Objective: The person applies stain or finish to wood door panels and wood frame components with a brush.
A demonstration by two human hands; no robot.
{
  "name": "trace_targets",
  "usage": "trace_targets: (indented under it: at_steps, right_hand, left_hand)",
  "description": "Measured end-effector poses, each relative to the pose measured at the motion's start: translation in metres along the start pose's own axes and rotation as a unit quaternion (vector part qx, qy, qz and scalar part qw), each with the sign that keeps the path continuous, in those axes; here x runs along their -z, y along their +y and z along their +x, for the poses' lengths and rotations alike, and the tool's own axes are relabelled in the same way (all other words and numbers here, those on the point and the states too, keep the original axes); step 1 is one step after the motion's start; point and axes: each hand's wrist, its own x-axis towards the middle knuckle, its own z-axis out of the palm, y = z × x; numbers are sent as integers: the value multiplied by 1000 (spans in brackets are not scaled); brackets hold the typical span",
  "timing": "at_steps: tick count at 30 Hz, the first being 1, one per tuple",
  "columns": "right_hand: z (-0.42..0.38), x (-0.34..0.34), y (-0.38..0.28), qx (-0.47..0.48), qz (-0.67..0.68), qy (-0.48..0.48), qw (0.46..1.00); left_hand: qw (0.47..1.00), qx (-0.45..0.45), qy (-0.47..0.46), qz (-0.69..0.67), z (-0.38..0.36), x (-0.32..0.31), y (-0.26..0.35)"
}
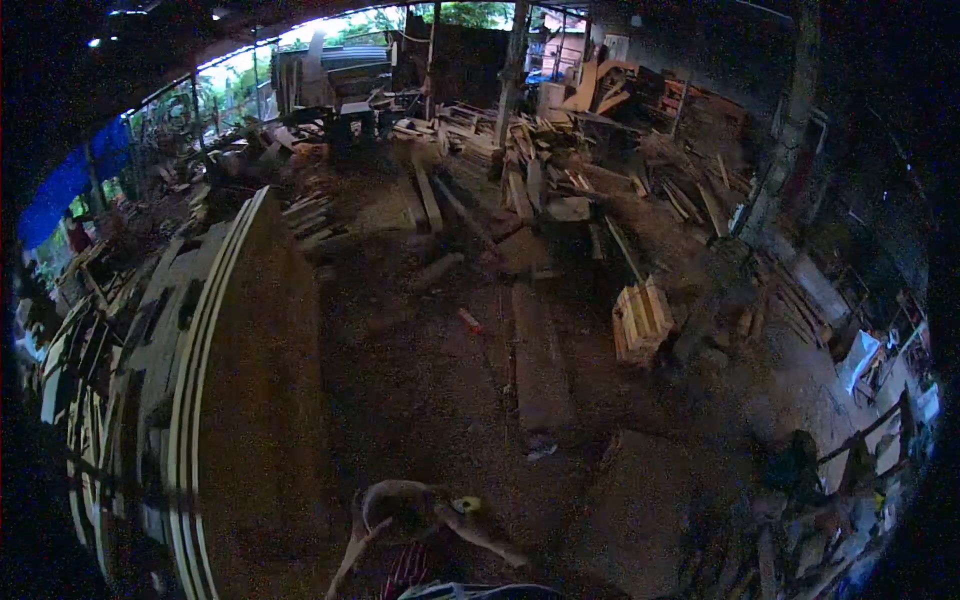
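At the bottom middle my two forearms reach forward, dim and small in the picture. My left hand (377, 529) is at the left side of a tan, rounded thing (400, 496) with a dark middle. My right hand (449, 514) comes to its right side, fingers bent in. Right by the right hand sits a small round yellow thing (467, 504) with a dark centre. Both hands look closed around the tan thing, but I cannot tell what it is. Striped red clothing (407, 568) shows below, between the arms.
Long stacked boards (255, 380) with pale edges stand close on the left. A bundle of cut wood (642, 318) is ahead to the right. A long plank (540, 360) lies on the dark floor, near a small red object (469, 320). Posts (790, 150) and timber piles stand farther off.
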Motion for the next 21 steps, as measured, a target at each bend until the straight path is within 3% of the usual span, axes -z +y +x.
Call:
trace_targets:
  at_steps: [13,21]
  right_hand:
    - [171,86,-73,31,74,109,991]
    - [249,82,-96,58,92,76,991]
  left_hand:
    - [989,-65,-66,116,238,-28,82]
    - [977,-165,14,133,280,-14,91]
